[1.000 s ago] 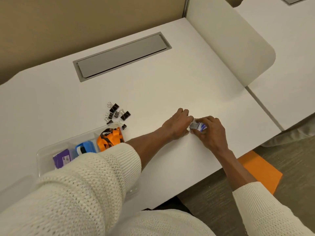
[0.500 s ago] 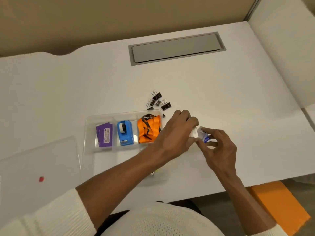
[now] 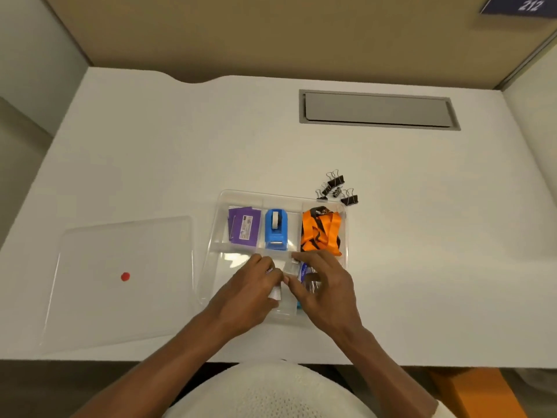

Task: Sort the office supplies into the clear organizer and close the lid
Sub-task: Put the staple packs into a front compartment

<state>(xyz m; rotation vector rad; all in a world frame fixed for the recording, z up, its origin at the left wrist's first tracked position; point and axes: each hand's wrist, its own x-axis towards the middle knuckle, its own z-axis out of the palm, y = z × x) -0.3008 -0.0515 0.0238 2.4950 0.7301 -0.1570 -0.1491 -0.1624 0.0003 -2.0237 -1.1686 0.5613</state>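
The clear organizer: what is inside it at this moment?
In the clear organizer, the back row holds a purple packet, a blue tape dispenser and an orange lanyard. Both hands cover the front compartments; only a small white and blue item shows there.

white desk (image 3: 391, 267), clear organizer (image 3: 211, 285), flat clear lid (image 3: 120, 312) left, binder clips (image 3: 337, 188) behind

**Both hands over the organizer's near row**

At lower centre of the frame, the left hand (image 3: 250, 292) and right hand (image 3: 324, 292) are meeting over the organizer (image 3: 221, 197), pinching a small white-and-blue packet (image 3: 302, 271). Behind them, notes (image 3: 244, 229), a tape dispenser (image 3: 275, 229) and a lanyard (image 3: 321, 230) are filling the far compartments. Clips (image 3: 337, 188) are lying just beyond its upper-right corner; the lid (image 3: 120, 282) is lying at left.
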